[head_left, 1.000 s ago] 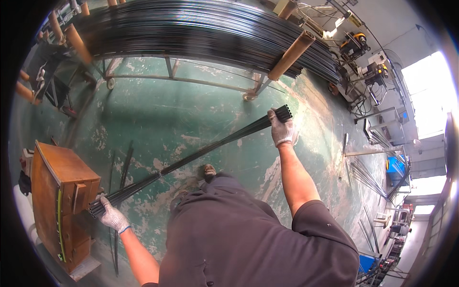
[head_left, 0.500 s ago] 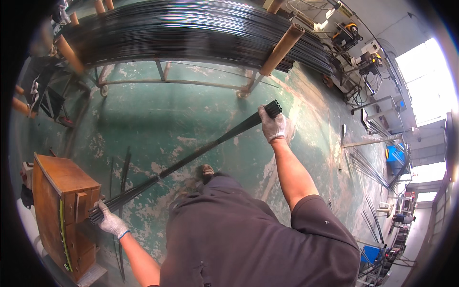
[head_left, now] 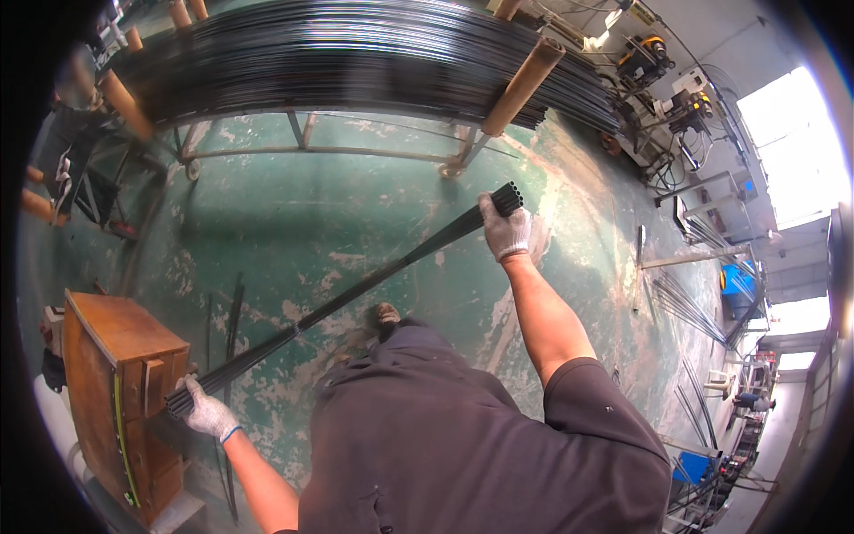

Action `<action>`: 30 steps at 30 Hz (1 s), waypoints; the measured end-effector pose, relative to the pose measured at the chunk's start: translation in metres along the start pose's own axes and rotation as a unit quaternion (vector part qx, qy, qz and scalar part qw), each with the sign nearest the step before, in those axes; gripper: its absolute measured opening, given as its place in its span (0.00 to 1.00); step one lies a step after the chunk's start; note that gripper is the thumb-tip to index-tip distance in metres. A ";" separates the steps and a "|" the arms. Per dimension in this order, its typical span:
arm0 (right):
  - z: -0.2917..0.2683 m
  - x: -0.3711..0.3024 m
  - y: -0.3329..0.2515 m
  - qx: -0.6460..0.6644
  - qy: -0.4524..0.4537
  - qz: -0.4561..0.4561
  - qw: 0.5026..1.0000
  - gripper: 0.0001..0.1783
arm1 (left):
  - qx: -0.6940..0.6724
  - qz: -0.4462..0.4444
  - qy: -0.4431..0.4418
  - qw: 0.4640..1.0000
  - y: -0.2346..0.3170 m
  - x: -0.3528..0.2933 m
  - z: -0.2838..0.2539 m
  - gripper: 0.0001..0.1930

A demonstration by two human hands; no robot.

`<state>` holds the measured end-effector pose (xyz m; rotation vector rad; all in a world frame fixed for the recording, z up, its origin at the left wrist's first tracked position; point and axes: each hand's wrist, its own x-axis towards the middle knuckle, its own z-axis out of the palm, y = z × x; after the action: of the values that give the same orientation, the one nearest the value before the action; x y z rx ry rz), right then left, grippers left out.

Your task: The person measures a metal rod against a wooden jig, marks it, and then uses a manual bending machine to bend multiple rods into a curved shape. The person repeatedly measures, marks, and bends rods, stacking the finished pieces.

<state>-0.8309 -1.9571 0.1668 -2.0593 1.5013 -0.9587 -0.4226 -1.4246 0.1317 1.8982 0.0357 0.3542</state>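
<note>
A long bundle of thin black tubes (head_left: 365, 283) slants across in front of my body, low at the left and higher at the right. My left hand (head_left: 210, 413), in a white knit glove, is closed round its lower end, beside a wooden cabinet. Near the other end, where round hollow openings show, my gloved right hand (head_left: 506, 230) grips the bundle. A thin tie or band seems to circle the tubes left of their middle.
Ahead stands a wheeled metal rack (head_left: 307, 153) loaded with long black tubes (head_left: 356, 67) between upright brown posts (head_left: 525, 87). The wooden cabinet (head_left: 124, 325) is at the left. Machines (head_left: 685, 111), a blue bin (head_left: 738, 289) and more tubes on stands line the right. Tubes (head_left: 233, 329) also lie near the cabinet.
Almost nothing differs. Both hands keep hold of the tube bundle, and the view has shifted very slightly.
</note>
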 end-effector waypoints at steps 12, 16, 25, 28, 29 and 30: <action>-0.008 -0.004 -0.028 -0.030 0.020 0.000 0.999 0.13 | -0.025 -0.022 -0.008 0.999 0.012 0.002 -0.003 0.13; -0.001 0.002 -0.009 0.003 0.001 -0.030 1.000 0.13 | -0.045 -0.028 0.003 0.999 0.010 0.002 -0.003 0.13; -0.005 0.003 -0.004 0.008 -0.035 -0.034 0.999 0.17 | -0.052 0.026 -0.008 0.998 -0.006 0.006 -0.002 0.12; 0.004 0.007 0.020 -0.028 -0.032 -0.060 0.997 0.15 | -0.044 0.008 -0.012 0.999 0.011 -0.001 0.006 0.13; 0.004 0.007 0.019 -0.021 -0.036 -0.060 0.997 0.15 | -0.058 0.001 -0.023 0.998 0.010 0.000 0.004 0.13; 0.004 0.008 0.018 -0.014 -0.041 -0.060 0.997 0.15 | -0.051 0.002 -0.026 0.998 0.009 0.000 0.003 0.13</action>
<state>-0.8384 -1.9706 0.1543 -2.2028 1.3699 -0.8904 -0.4230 -1.4305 0.1387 1.8067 -0.0200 0.3029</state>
